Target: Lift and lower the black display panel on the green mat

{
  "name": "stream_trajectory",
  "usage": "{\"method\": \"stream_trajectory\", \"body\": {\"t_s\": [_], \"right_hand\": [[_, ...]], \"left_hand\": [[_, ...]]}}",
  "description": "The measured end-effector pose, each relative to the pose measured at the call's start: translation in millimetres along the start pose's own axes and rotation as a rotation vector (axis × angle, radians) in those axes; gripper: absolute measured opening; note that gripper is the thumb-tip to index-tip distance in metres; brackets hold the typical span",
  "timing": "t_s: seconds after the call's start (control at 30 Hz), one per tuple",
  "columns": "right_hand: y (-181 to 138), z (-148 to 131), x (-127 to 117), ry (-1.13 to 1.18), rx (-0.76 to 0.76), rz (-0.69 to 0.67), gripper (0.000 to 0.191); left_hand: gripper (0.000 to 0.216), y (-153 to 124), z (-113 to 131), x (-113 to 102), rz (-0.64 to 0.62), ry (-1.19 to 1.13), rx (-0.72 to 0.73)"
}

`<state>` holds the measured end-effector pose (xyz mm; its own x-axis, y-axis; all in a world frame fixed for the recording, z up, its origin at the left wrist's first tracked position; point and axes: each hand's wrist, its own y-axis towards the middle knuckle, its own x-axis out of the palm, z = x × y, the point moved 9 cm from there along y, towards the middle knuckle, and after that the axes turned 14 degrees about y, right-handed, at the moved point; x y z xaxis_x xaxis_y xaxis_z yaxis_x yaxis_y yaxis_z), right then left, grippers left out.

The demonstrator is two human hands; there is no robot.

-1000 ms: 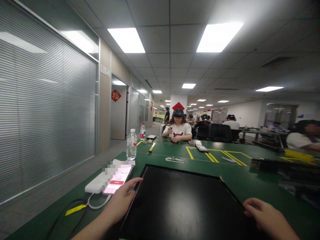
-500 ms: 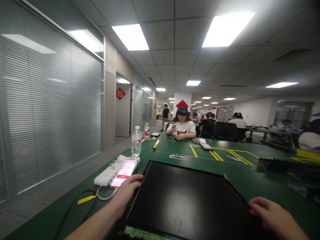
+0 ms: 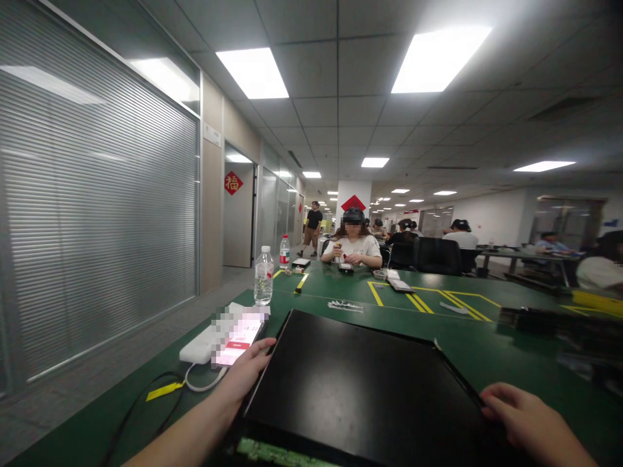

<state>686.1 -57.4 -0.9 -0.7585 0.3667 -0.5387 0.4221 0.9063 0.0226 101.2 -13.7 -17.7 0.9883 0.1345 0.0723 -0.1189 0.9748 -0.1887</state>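
Note:
A flat black display panel (image 3: 370, 383) lies before me, its far edge slightly raised at the left corner. Along its near left edge a strip of green circuit board (image 3: 277, 451) shows. My left hand (image 3: 248, 371) grips the panel's left edge, fingertips on the rim and thumb hidden. On the opposite side my right hand (image 3: 518, 412) pinches the right edge between curled fingers and thumb. The panel's near right corner falls outside the view.
Left of the panel lie a lit phone (image 3: 239, 338), a white power bank (image 3: 197, 347) and a black cord with a yellow tag (image 3: 164, 391). A water bottle (image 3: 263, 275) stands behind them. Dark blurred parts (image 3: 535, 321) lie right. A co-worker (image 3: 353, 250) sits opposite.
The panel has tilted slightly in my hands, and a dark band now shows along its near edge. Both hands keep their hold. A person in the background has moved left.

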Motion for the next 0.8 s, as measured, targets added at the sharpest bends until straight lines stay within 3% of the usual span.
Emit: {"method": "stream_trajectory", "body": {"t_s": [0.13,0.37,0.5,0.7,0.8], "right_hand": [[-2,-2,-1,-0.017,-0.007,0.013,0.033],[-6,-6,1,-0.016,0.012,0.021,0.031],[-8,-11,2,-0.024,0.014,0.019,0.034],[-9,-17,5,-0.082,0.005,0.014,0.030],[-9,-18,7,-0.091,-0.014,0.022,0.030]], "left_hand": [[0.065,-9,2,4,-0.048,0.000,-0.033],[0.041,-21,12,18,-0.182,0.071,-0.035],[0.041,-18,10,17,-0.191,0.089,-0.046],[0.019,-24,12,14,-0.181,0.057,-0.092],[0.024,-24,17,11,-0.185,0.171,-0.012]]}}
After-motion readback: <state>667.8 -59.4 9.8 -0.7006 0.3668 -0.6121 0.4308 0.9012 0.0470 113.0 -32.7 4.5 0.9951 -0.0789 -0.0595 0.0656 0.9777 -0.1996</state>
